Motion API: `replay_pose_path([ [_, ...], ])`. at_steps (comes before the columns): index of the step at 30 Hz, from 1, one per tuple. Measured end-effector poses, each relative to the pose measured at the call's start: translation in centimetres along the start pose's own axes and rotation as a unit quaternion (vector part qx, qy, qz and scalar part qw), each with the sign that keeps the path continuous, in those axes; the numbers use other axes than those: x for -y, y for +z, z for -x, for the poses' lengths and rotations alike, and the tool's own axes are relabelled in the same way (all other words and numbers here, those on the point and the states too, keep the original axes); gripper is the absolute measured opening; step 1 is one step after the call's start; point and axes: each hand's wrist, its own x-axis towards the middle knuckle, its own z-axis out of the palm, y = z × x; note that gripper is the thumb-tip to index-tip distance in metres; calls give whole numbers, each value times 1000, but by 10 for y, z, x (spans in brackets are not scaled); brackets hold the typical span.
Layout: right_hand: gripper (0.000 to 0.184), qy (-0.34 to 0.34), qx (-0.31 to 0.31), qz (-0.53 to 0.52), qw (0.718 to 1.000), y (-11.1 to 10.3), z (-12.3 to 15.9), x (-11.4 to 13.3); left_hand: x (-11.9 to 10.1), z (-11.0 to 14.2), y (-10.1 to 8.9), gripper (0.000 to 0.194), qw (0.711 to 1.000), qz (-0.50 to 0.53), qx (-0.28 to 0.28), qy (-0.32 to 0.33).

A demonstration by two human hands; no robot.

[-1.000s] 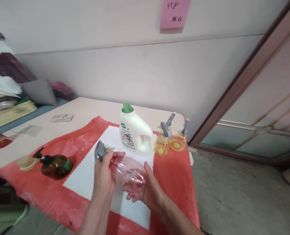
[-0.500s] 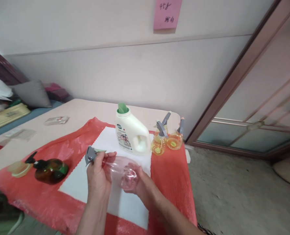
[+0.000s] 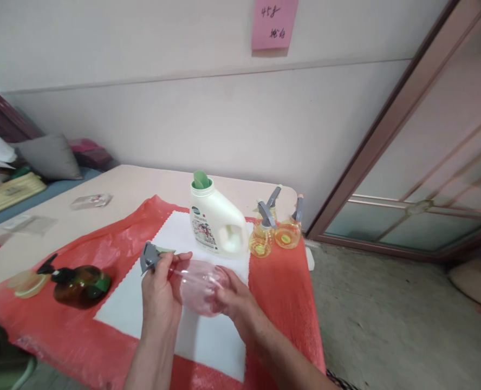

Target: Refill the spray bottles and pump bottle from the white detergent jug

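Note:
A clear pink spray bottle with a grey trigger head lies sideways between my hands, held above a white cloth. My left hand is closed round its neck, close to the trigger. Around the bottle's base curls my right hand. Just behind stands a cream detergent jug, upright, its mouth uncapped with a green spout inside. The bottle seems to contain no liquid, though fingers cover part of it.
Several yellow spray bottles with grey triggers stand on the red cover at right. A brown pump bottle lies on its side at left beside yellowish lids. A clear packet rests farther back. The wall closes off the table's back.
My right hand has shifted its grip on the bottle's base, and the bottle appears turned about its length. My left hand keeps hold of the neck. The view has moved slightly.

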Motion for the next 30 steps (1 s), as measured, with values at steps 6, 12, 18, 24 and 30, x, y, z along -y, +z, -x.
replay_pose_path([
  [6,67,1,21,-15,1000,0,1,2,0,2,1,18,1000,9,15,3],
  [12,53,-1,8,25,1000,-3,1,2,0,3,0,24,1000,13,10,-23],
  [18,55,6,-12,78,997,-4,-3,0,0,2,0,27,999,12,7,-34],
  [24,81,-176,-68,360,914,-5,8,5,2,11,1,26,994,-104,15,34],
  [30,99,-321,-60,588,740,-4,10,-6,12,37,13,27,957,-238,149,77],
])
